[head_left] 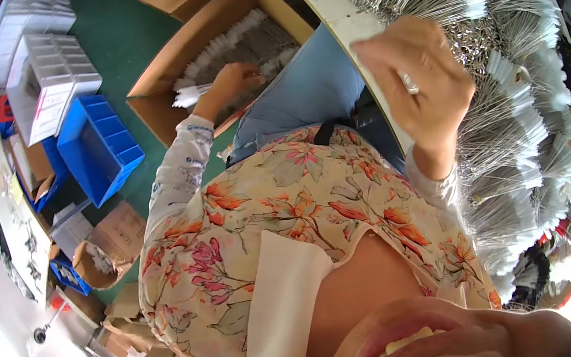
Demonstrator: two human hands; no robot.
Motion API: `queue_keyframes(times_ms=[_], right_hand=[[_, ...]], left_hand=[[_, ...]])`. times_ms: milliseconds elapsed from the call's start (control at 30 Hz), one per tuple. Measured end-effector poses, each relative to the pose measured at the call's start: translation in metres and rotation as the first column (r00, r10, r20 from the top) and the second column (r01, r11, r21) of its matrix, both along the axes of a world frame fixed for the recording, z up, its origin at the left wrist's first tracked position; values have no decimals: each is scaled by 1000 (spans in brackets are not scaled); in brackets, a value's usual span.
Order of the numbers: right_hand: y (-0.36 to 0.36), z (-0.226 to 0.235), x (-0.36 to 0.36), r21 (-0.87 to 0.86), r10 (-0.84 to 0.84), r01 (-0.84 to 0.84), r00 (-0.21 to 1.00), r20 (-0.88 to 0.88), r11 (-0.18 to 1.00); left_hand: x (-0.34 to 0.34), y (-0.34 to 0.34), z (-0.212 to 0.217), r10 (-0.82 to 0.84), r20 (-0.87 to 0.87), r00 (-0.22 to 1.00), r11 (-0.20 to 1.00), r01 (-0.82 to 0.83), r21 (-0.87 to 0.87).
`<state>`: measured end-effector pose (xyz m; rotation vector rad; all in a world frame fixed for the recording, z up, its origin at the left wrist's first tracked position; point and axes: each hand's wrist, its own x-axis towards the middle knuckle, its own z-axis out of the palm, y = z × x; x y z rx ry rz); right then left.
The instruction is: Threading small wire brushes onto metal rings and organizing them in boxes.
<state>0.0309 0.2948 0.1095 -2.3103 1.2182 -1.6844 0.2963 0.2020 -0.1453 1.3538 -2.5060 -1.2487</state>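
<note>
Left hand (235, 81) grips white-tagged wire pieces (193, 92) inside the cardboard box (164, 108), while right hand (419, 81), fingers curled, hovers over wire bundles (511, 108) on the surface (330, 9).

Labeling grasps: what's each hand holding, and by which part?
Left hand reaches into the cardboard box onto tagged wires; grip unclear. Right hand raised, contents unclear.

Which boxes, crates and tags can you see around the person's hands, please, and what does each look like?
Cardboard box: by the left hand, brown, open, holding white-tagged wire bundles.
Blue crate: left on the green floor, rectangular, plastic.
White trays: beyond the crate, stacked, compartmented.
White tags: on grey wire bundles near the right hand, small rectangles.
</note>
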Motion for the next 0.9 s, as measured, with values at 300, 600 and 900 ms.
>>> queue_keyframes(times_ms=[300,600,900], right_hand=[[35,-15,-14,451,-155,192,981,-119,872],[73,108,-45,-238,498,-623,281,820,745],[188,169,-78,109,-34,-475,163,986,873]], left_hand=[[-62,-102,-83,-383,36,923,757,336,-561],[-14,-61,65,119,-203,972,982,-85,169],[-119,-59,272,-150,-527,836,969,229,88]])
